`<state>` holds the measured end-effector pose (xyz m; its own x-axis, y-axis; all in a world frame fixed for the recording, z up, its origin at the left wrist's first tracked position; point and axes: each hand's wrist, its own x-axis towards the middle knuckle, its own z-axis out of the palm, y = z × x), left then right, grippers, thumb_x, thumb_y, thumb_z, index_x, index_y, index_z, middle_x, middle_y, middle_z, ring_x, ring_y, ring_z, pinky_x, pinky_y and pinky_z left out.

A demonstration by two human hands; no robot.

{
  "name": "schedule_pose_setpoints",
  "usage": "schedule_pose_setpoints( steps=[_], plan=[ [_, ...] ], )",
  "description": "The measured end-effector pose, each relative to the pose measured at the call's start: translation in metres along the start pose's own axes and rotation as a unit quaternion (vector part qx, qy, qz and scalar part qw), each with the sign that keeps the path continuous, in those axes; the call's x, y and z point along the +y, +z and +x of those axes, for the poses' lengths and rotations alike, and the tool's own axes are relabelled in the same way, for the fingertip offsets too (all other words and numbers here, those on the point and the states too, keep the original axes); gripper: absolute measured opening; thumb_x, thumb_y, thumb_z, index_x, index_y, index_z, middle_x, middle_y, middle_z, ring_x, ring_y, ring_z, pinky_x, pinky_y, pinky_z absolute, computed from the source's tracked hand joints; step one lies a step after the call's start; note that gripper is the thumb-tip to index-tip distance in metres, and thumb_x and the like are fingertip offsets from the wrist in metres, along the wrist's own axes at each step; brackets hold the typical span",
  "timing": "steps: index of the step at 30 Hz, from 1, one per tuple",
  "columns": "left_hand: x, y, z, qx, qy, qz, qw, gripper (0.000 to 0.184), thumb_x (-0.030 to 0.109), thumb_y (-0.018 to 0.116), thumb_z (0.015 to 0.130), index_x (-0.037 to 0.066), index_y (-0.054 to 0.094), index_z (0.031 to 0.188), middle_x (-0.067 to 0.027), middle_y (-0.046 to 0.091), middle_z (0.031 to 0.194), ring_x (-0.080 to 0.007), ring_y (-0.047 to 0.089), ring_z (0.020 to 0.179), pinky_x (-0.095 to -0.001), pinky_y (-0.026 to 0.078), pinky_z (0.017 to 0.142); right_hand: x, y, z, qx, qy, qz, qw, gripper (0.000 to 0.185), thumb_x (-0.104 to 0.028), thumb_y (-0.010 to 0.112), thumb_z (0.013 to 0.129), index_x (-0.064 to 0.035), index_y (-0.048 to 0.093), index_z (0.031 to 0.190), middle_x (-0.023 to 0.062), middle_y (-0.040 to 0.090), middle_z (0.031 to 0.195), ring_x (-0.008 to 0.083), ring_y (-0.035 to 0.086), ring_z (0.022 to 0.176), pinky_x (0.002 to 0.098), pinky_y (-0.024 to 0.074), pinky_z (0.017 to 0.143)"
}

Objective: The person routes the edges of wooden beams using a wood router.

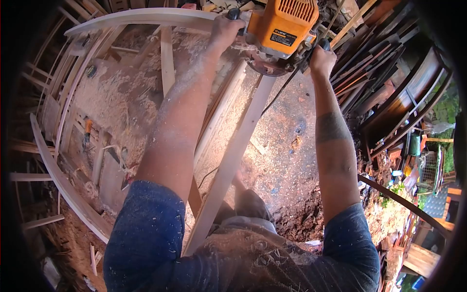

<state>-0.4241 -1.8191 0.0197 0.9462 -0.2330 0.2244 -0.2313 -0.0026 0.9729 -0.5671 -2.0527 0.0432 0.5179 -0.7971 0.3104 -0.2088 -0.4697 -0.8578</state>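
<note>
An orange router [281,29] with two black side handles sits at the top of the head view. My left hand [224,33] is wrapped around its left handle, and my right hand [322,61] grips the right one. Below the motor, the router's round base rests at the far end of a long pale wooden board [238,151], which runs back toward my body. A dark cord hangs from the tool beside this board. The bit and the cut are hidden under the base. Sawdust coats my forearms and shirt.
A long curved wooden piece [141,17] spans the upper left, and another curved piece [68,187] lies at the left. An orange-handled tool [88,130] lies on the sawdust-covered ground. Stacked dark wood strips [372,68] and a dark curved frame [413,107] crowd the right.
</note>
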Motion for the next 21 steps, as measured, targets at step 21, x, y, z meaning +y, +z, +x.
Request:
schedule_pose_setpoints(
  steps=[21],
  plan=[
    [0.017, -0.039, -0.068, 0.012, 0.046, 0.057, 0.997, 0.033, 0.026, 0.067, 0.072, -0.007, 0.068, 0.074, -0.0176, 0.065, 0.062, -0.0239, 0.068, 0.061, -0.0389, 0.051, 0.057, -0.003, -0.024, -0.058, -0.012, 0.016, 0.000, 1.000, 0.030, -0.021, 0.057, 0.079, 0.0046, 0.069, 0.091, 0.0237, 0.070, 0.081, 0.0358, 0.069, 0.080, 0.0430, 0.0511, 0.076]
  ],
)
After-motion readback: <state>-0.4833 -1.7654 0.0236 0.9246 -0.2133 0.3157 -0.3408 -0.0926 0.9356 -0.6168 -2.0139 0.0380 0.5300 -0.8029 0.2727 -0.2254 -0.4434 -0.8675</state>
